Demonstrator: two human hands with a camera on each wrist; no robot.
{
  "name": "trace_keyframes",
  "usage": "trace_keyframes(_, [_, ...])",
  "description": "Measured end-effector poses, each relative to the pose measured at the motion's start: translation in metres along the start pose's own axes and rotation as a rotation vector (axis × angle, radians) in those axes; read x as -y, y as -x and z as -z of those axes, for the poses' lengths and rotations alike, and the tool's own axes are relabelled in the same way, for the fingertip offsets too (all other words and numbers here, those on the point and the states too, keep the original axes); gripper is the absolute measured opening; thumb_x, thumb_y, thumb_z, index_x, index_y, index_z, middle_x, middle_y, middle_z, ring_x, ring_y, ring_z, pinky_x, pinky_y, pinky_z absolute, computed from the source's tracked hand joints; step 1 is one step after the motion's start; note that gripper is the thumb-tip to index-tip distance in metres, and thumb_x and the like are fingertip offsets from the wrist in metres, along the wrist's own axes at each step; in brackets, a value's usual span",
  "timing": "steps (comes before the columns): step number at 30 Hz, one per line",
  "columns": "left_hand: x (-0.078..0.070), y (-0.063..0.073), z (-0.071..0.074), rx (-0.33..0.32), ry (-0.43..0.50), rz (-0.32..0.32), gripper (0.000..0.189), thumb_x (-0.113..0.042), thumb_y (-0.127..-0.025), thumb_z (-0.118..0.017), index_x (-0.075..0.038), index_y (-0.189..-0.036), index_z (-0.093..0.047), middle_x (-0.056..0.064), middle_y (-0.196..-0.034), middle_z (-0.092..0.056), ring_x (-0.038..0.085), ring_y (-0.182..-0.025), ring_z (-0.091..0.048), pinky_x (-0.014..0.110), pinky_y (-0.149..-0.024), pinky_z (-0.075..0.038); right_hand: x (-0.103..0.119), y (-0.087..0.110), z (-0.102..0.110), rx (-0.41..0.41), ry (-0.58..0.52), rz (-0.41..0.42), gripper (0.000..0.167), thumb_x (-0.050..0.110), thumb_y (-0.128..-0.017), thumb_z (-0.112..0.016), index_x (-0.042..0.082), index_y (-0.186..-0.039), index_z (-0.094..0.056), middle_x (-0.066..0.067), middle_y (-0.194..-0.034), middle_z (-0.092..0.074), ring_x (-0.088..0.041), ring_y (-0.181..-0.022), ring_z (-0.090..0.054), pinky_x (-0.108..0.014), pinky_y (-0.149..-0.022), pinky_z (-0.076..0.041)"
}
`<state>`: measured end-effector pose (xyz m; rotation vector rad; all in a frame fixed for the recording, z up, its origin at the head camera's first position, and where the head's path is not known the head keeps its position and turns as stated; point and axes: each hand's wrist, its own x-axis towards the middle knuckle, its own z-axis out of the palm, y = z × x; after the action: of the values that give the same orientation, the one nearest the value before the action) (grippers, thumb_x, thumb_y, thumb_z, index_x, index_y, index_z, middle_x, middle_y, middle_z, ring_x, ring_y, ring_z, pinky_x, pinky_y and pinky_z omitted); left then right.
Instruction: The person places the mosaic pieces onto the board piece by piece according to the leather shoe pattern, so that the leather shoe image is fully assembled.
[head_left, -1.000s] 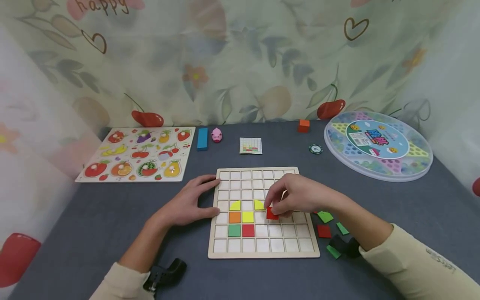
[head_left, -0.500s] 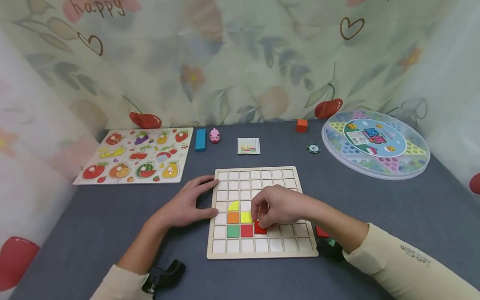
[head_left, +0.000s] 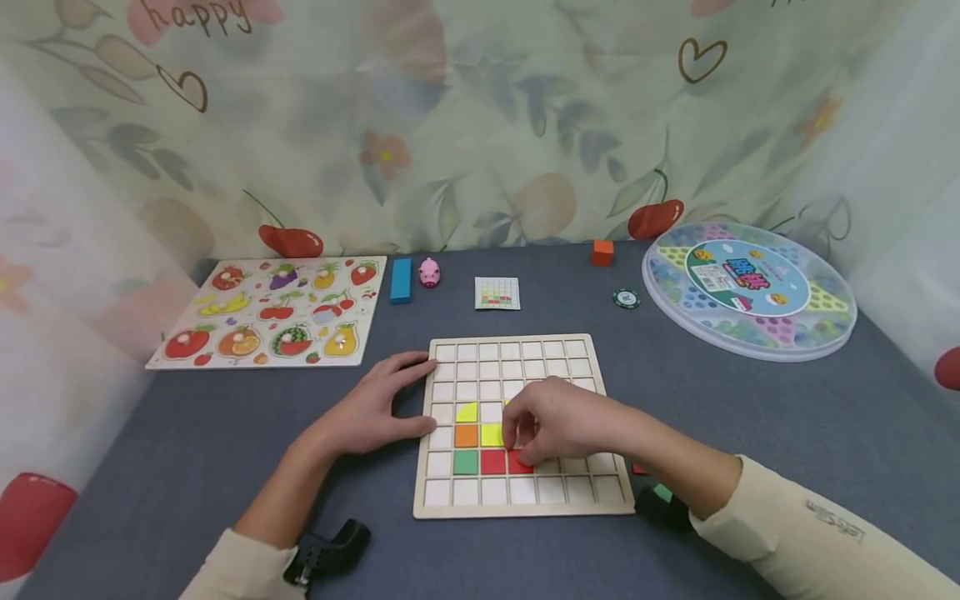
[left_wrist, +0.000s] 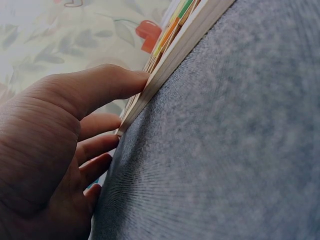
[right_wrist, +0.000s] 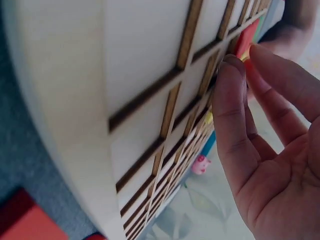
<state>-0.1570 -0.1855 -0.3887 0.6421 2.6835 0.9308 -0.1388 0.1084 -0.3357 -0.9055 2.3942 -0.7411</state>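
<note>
A wooden grid board (head_left: 622, 505) lies on the dark cloth. My left hand (head_left: 375, 403) rests at its left edge, thumb and fingertips spread along the rim; in the left wrist view the thumb (left_wrist: 110, 85) lies against the side. My right hand (head_left: 566, 421) is over the middle, its bent thumb and fingers touching a red square tile (head_left: 517, 463) that sits flat in a cell. Left of that tile are another red tile (head_left: 492, 462) and a green one (head_left: 466, 462). Above them sit an orange tile (head_left: 467, 435), a yellow square (head_left: 491, 434) and a yellow rounded tile (head_left: 467, 412).
Beyond the board stand a pattern card (head_left: 497, 293), a pink pig (head_left: 429, 272), a blue block (head_left: 401, 280), an orange cube (head_left: 602, 252) and a chip (head_left: 626, 298). A fruit puzzle (head_left: 270, 312) lies left, a round game box (head_left: 750, 292) right. Loose tiles lie partly hidden under my right forearm.
My right hand has carried the red tile left and down across the board, and it now lies flat beside the other red tile. My left hand has stayed at the board's edge.
</note>
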Motion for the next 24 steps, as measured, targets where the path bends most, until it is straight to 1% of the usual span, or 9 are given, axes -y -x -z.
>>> trace_keyframes(4, [0.0,-0.001,-0.001,0.001,0.002,-0.007,0.081,-0.04,-0.089,-0.077,-0.014,-0.158,-0.044,0.012,-0.165,-0.033,0.037,-0.149,-0.03,0.063,-0.115,-0.035,-0.006,0.008,0.007,0.009,-0.047,0.016,0.012,0.007,-0.086,-0.079,0.018,-0.088,-0.076,0.007,-0.075,-0.064,-0.009,-0.07,-0.057,-0.026,-0.065,-0.049])
trace_keyframes(8, [-0.001,-0.002,-0.002,0.004,0.007,-0.01,0.081,-0.04,-0.089,-0.077,-0.014,-0.158,-0.044,0.012,-0.165,-0.033,0.037,-0.149,-0.03,0.063,-0.114,-0.035,-0.014,0.021,0.019,0.016,-0.091,0.026,0.01,0.009,-0.088,-0.077,0.018,-0.093,-0.078,0.008,-0.081,-0.067,-0.01,-0.076,-0.061,-0.027,-0.07,-0.052])
trace_keyframes(13, [-0.001,-0.001,-0.002,0.004,0.004,0.003,0.081,-0.041,-0.089,-0.077,-0.015,-0.159,-0.043,0.011,-0.165,-0.033,0.037,-0.149,-0.03,0.063,-0.114,-0.036,-0.026,0.042,0.033,0.004,-0.114,-0.015,0.011,0.011,-0.089,-0.075,0.018,-0.097,-0.078,0.008,-0.089,-0.07,-0.013,-0.083,-0.064,-0.028,-0.073,-0.054])
trace_keyframes(18, [-0.001,0.0,-0.001,0.0,-0.005,0.006,0.081,-0.042,-0.09,-0.077,-0.015,-0.159,-0.043,0.011,-0.165,-0.033,0.037,-0.149,-0.03,0.063,-0.113,-0.037,-0.041,0.062,0.044,-0.025,-0.1,-0.067,0.011,0.013,-0.09,-0.075,0.018,-0.1,-0.077,0.006,-0.088,-0.069,-0.015,-0.085,-0.065,-0.028,-0.073,-0.055])
trace_keyframes(24, [0.001,0.0,-0.002,-0.005,-0.008,0.0,0.081,-0.041,-0.09,-0.077,-0.014,-0.159,-0.043,0.012,-0.165,-0.034,0.037,-0.149,-0.03,0.063,-0.113,-0.037,-0.061,0.085,0.049,-0.052,-0.106,-0.076,0.013,0.017,-0.09,-0.077,0.017,-0.102,-0.077,0.007,-0.09,-0.071,-0.011,-0.085,-0.066,-0.028,-0.076,-0.056])
